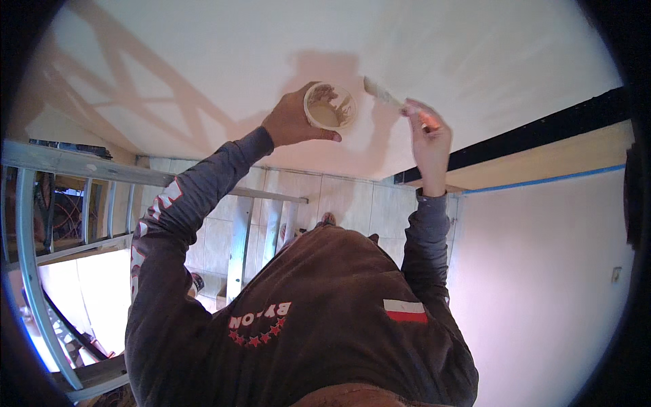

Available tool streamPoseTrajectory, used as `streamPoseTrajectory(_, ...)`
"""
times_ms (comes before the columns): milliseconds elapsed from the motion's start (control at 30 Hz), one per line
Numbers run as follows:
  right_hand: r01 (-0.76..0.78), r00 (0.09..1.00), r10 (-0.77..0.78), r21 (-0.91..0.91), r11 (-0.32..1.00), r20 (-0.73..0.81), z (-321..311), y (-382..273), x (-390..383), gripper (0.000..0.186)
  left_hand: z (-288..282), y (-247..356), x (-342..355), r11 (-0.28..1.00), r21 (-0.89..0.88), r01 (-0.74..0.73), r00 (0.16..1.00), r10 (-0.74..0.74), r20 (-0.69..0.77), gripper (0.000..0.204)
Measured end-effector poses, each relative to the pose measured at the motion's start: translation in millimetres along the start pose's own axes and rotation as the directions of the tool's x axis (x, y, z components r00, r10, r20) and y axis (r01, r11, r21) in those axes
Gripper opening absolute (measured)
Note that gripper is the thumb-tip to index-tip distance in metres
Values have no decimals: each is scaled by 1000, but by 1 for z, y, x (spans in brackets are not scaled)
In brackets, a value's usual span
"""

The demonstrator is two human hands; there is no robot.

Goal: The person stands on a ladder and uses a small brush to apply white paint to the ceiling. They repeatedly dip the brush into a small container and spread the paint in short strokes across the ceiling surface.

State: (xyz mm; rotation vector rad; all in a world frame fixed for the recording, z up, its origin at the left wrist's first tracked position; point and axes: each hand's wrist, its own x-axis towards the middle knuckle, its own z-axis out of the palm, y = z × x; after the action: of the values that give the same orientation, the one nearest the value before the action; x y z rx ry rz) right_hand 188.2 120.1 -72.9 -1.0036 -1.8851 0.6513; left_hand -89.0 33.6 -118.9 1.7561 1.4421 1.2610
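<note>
The right hand (431, 132) is blurred and hides much of the tool's (382, 92) handle; some fingers of the left hand (291, 121) are behind the cup (348, 107); the shirt (339, 278) covers most of the feet (329, 218); the dark rim cuts off the ladder (95, 163)

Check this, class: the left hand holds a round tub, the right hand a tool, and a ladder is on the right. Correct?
Wrong side: the head view shows the ladder on the left. The left hand does hold the tub; the right hand, the tool.
</note>
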Motion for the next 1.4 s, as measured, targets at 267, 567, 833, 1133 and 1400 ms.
streamPoseTrajectory(267, -16, 982, -42, 297, 955, 187, -25, -78, 2, 24, 2, 5, 0, 999, 26, -24, 999, 23, 30, 101)
streamPoseTrajectory(567, 12, 930, -55, 120, 993, 363, 9, -76, 12, 18, 6, 9, -3, 998, 17, -66, 993, 64, 95, 103)
streamPoseTrajectory(833, 215, 900, -158, -99, 972, 407, 24, -72, 19, 32, 7, 13, -5, 996, 68, -60, 987, 49, 153, 103)
streamPoseTrajectory(1133, 270, 864, -131, -229, 935, 486, 37, -74, 16, 34, 8, 15, -5, 999, 24, -23, 979, 18, 205, 102)
streamPoseTrajectory(1400, 100, 958, -86, -38, 994, 272, 18, -75, 7, 24, 6, 13, -2, 986, 144, -82, 988, 62, 138, 98)
